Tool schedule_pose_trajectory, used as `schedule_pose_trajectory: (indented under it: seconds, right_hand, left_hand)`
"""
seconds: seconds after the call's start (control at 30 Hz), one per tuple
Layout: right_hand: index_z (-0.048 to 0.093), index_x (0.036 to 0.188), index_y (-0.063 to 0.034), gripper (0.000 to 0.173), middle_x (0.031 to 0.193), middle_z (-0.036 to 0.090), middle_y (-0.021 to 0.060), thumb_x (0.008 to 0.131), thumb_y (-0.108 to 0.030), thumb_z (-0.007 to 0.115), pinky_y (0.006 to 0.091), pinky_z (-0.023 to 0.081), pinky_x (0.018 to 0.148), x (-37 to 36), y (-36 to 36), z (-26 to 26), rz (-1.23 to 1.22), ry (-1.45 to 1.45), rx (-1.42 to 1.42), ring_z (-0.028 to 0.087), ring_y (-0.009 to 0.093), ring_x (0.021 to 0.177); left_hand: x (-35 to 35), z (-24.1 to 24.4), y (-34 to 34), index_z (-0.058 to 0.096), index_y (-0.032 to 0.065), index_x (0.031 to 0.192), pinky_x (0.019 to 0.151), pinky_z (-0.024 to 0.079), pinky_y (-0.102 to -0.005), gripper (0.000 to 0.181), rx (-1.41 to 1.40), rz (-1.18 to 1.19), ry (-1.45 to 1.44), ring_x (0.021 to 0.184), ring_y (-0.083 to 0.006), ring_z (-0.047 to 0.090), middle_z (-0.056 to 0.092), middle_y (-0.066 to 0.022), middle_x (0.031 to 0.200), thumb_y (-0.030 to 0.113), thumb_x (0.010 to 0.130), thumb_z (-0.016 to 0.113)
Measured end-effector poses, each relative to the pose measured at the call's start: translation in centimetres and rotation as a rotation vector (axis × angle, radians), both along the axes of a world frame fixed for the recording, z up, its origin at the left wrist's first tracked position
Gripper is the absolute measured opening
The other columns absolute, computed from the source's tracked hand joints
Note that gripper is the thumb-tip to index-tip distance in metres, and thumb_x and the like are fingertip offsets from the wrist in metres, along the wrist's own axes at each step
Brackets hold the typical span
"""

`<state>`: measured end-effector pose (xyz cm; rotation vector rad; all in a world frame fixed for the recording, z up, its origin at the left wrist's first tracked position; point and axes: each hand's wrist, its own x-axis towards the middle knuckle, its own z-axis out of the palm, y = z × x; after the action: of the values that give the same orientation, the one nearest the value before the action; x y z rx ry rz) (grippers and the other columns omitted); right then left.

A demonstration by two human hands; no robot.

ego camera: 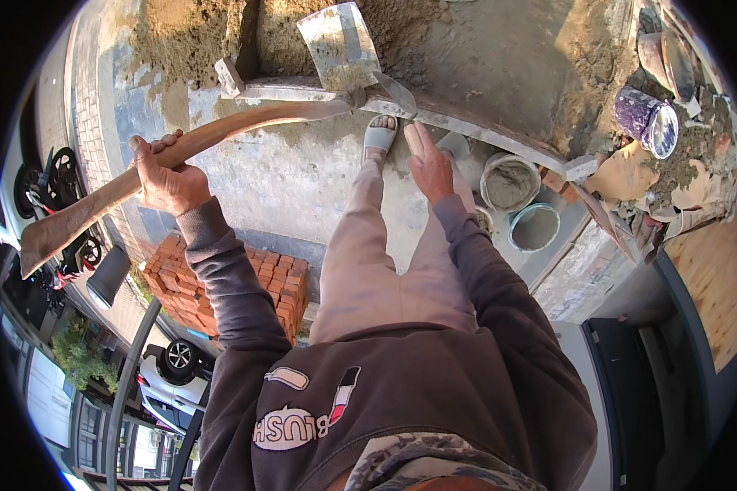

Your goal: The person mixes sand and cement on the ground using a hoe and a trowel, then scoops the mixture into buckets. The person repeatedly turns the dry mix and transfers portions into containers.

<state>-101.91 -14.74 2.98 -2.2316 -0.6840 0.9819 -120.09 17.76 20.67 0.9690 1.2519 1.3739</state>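
My left hand (171,175) is closed around the wooden handle of a shovel (245,123). The shovel's square metal blade (341,46), coated with dried mortar, lies at the top, past a pale board edge. In my right hand (432,164) is the wooden grip of a trowel (398,95); its metal blade points up and left, close to the shovel's neck. Beside my right leg stand a bucket of grey mortar (510,182) and a teal-rimmed bucket (534,227).
The board edge (479,127) crosses in front of my sandalled foot. Sand and mortar (178,43) lie beyond it. Stacked red bricks (282,276) stand left. At right are a purple-stained bucket (642,119), rubble and a wooden panel (709,282). Parked vehicles show at far left.
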Motion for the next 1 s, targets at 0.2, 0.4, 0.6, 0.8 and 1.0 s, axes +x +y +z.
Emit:
schedule_pose_trajectory:
  seconds: [0.2, 0.4, 0.6, 0.8, 1.0]
  right_hand:
    - [0.041, 0.147, -0.0200, 0.072, 0.108, 0.066, 0.0254, 0.078, -0.009, 0.057, 0.0489, 0.050, 0.083, 0.3, 3.5, -2.2, 0.065, -0.125, 0.004, 0.063, 0.045, 0.090]
    - [0.046, 0.144, -0.0210, 0.066, 0.106, 0.068, 0.0230, 0.079, -0.018, 0.060, 0.0488, 0.051, 0.088, -0.9, 8.4, -3.6, 0.130, -0.021, -0.073, 0.064, 0.042, 0.098]
    - [0.050, 0.141, -0.0162, 0.064, 0.105, 0.067, 0.0243, 0.078, -0.016, 0.057, 0.0491, 0.051, 0.087, 2.7, 11.0, -3.6, 0.123, -0.085, -0.006, 0.064, 0.043, 0.096]
    - [0.049, 0.143, -0.0215, 0.065, 0.108, 0.066, 0.0263, 0.079, -0.017, 0.059, 0.0484, 0.050, 0.089, 4.5, 11.2, -4.9, 0.211, -0.173, -0.066, 0.063, 0.045, 0.098]
    - [0.050, 0.142, -0.0211, 0.061, 0.121, 0.063, 0.0229, 0.081, -0.020, 0.057, 0.0442, 0.050, 0.094, 2.3, 12.7, -6.8, 0.323, -0.009, -0.083, 0.062, 0.041, 0.107]
  left_hand:
    - [0.2, -1.0, 1.2, 0.057, 0.0038, 0.084, 0.077, 0.055, -0.0443, 0.022, 0.046, 0.034, 0.024, 0.065, -0.0202, 0.057, 0.053, -0.0050, 0.068, 0.018, 0.087, 0.072]
    - [2.2, -1.4, 1.8, 0.057, 0.0024, 0.072, 0.072, 0.056, -0.0461, 0.021, 0.131, 0.005, 0.044, 0.062, -0.0217, 0.058, 0.053, -0.0068, 0.067, 0.011, 0.086, 0.070]
    - [3.0, -1.1, 1.5, 0.058, 0.0014, 0.071, 0.068, 0.057, -0.0465, 0.021, 0.174, -0.009, 0.031, 0.060, -0.0222, 0.058, 0.053, -0.0079, 0.064, 0.011, 0.082, 0.074]
    - [4.5, -1.1, 1.8, 0.056, 0.0024, 0.072, 0.065, 0.058, -0.0472, 0.020, 0.196, -0.154, -0.081, 0.058, -0.0224, 0.058, 0.053, -0.0075, 0.063, 0.003, 0.077, 0.076]
    - [6.0, -1.2, 3.0, 0.056, -0.0007, 0.074, 0.065, 0.060, -0.0462, 0.014, 0.242, -0.268, -0.061, 0.058, -0.0242, 0.062, 0.056, -0.0103, 0.063, -0.001, 0.079, 0.070]
